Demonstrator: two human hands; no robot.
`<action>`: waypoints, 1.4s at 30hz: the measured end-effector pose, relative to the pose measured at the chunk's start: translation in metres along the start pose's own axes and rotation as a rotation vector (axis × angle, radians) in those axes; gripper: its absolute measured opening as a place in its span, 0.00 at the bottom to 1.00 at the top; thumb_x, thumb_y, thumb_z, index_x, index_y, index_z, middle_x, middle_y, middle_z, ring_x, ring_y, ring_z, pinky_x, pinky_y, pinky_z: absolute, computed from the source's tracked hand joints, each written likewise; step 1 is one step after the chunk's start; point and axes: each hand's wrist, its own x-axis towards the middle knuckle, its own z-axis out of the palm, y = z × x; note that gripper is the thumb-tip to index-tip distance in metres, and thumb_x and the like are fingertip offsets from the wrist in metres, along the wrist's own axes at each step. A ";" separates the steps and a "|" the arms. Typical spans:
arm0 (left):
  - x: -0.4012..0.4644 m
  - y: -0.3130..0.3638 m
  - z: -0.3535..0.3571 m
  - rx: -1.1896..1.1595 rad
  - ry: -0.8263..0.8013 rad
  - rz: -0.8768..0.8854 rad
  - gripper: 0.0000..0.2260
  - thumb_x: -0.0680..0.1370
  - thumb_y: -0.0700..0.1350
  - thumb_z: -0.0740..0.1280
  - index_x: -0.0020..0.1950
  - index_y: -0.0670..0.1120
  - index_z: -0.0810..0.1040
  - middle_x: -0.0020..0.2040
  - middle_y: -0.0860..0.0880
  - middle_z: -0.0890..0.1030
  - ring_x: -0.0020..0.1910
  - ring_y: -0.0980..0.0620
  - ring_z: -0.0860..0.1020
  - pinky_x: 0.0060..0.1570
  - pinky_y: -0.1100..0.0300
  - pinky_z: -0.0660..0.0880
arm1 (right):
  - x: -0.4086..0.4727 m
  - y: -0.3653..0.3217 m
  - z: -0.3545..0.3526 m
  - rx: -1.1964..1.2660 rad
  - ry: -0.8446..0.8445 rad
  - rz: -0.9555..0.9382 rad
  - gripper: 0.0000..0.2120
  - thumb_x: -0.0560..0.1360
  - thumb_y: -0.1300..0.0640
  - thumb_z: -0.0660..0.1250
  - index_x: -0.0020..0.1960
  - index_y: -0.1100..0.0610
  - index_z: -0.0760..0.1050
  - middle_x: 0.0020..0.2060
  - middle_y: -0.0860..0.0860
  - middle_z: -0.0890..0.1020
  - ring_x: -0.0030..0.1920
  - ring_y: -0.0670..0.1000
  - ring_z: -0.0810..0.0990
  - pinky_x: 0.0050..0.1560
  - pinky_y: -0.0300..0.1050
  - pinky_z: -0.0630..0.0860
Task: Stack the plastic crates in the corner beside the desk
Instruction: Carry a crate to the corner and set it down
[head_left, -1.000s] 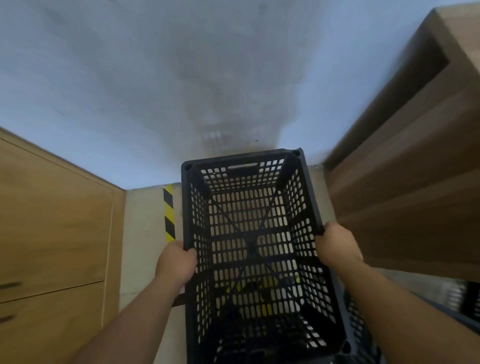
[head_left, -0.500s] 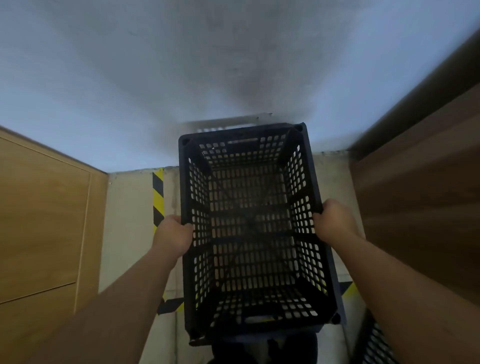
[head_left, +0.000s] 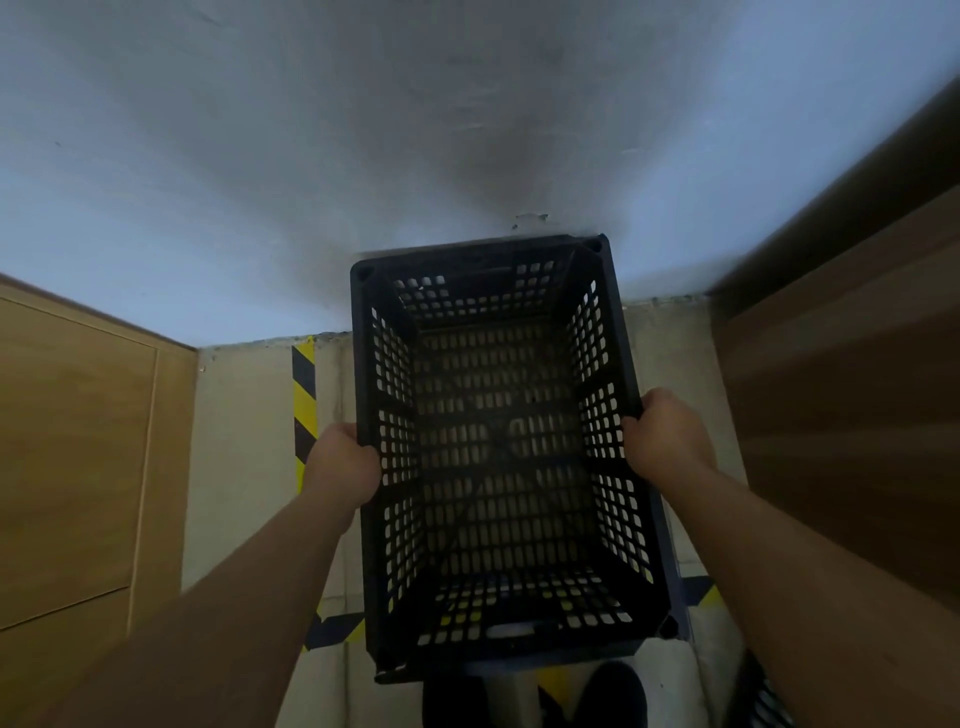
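A black perforated plastic crate (head_left: 501, 467) hangs open side up in the middle of the head view, over the pale floor between two wooden units. My left hand (head_left: 340, 462) grips its left rim and my right hand (head_left: 665, 441) grips its right rim. The crate's far end is close to the white wall. The wooden desk side (head_left: 852, 415) stands right of it. Part of another black crate (head_left: 763, 696) shows at the bottom right, mostly hidden by my right forearm.
A light wooden cabinet (head_left: 78, 457) stands on the left. Yellow-and-black hazard tape (head_left: 304, 395) runs along the floor left of the crate and across beneath it. The white wall (head_left: 363, 156) closes off the far end. My dark shoes (head_left: 613, 696) show below the crate.
The crate has moved forward toward the wall and lower, with both hands still gripping its rims. The view has tilted down, and more floor and my shoes now show.
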 end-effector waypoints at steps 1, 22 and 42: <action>0.000 0.000 0.000 0.019 -0.006 0.005 0.08 0.83 0.36 0.62 0.54 0.40 0.82 0.53 0.40 0.84 0.51 0.42 0.80 0.45 0.55 0.75 | -0.001 -0.001 0.001 -0.004 -0.002 0.010 0.11 0.81 0.57 0.64 0.61 0.62 0.75 0.54 0.60 0.81 0.52 0.59 0.80 0.44 0.45 0.70; -0.136 0.028 -0.019 0.317 -0.131 0.193 0.28 0.81 0.45 0.68 0.80 0.44 0.66 0.74 0.39 0.68 0.67 0.38 0.76 0.69 0.43 0.75 | -0.123 0.016 -0.067 0.037 -0.158 0.032 0.23 0.80 0.51 0.61 0.73 0.59 0.64 0.66 0.61 0.71 0.65 0.63 0.71 0.61 0.56 0.72; -0.342 0.116 -0.003 0.640 -0.354 0.749 0.26 0.83 0.51 0.67 0.80 0.51 0.66 0.76 0.48 0.68 0.70 0.47 0.72 0.68 0.51 0.74 | -0.310 0.106 -0.178 0.344 -0.033 0.380 0.29 0.81 0.43 0.58 0.77 0.56 0.59 0.73 0.59 0.67 0.70 0.62 0.67 0.64 0.56 0.69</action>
